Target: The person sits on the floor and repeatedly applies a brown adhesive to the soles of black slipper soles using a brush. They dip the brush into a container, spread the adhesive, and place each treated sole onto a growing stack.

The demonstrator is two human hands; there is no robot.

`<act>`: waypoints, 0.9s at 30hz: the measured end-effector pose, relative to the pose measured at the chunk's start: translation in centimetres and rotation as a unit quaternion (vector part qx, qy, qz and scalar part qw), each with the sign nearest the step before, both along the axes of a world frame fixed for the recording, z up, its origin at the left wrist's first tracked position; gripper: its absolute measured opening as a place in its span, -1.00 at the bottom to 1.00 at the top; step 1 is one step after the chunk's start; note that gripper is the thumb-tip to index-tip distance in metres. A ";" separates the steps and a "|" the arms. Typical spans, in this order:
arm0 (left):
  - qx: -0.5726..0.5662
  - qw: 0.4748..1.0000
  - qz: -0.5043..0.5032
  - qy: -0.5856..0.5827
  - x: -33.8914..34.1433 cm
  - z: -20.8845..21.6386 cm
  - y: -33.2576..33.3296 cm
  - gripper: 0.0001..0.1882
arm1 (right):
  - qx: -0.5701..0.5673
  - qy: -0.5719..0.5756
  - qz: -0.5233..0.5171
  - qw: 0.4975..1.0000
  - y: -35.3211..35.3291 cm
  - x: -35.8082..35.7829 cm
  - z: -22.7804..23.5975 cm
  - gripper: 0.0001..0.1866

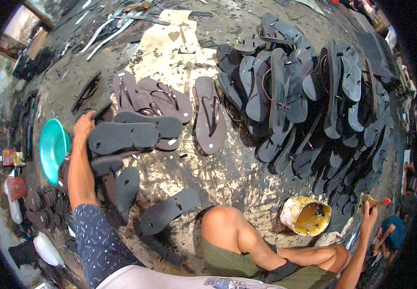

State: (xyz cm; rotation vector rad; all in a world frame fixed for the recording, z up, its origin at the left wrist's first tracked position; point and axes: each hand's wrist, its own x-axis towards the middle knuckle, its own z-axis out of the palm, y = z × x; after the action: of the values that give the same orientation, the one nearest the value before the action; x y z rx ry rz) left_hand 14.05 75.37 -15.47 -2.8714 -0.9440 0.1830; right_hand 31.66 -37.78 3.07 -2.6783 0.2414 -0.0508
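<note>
My left hand (84, 126) reaches to the far left, its fingers closed on the edge of a dark flip-flop sole (103, 112), seen nearly edge-on. Just right of that wrist, a grey-black sole with strap holes (122, 137) lies over other soles. Out at the right, my right hand (369, 211) grips a flat tan tool with a red tip (375, 202); its exact kind is unclear. Between that hand and my bent knee stands a glue-smeared pot (290, 214), with amber liquid inside. Brown flip-flops with shiny straps (210, 118) lie ahead of me.
A large heap of black flip-flops (280, 91) covers the far right. Beside my left forearm stands a green basin (54, 151), tilted. Loose soles (170, 211) lie near my legs on stained sheeting (165, 43). White and dark strips (112, 38) litter the far left floor.
</note>
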 end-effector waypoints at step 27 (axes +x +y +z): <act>-0.251 0.959 0.121 -0.054 20.9 4.0 -22.8 -0.16 | 0.115 -0.128 -0.007 0.985 7.6 -4.0 4.9 -0.65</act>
State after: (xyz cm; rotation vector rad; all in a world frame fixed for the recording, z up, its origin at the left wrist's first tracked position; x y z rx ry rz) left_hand 34.93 52.55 -11.47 -3.2292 -1.4598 0.3348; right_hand 27.68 -30.18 7.94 -2.4091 0.1730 -0.3466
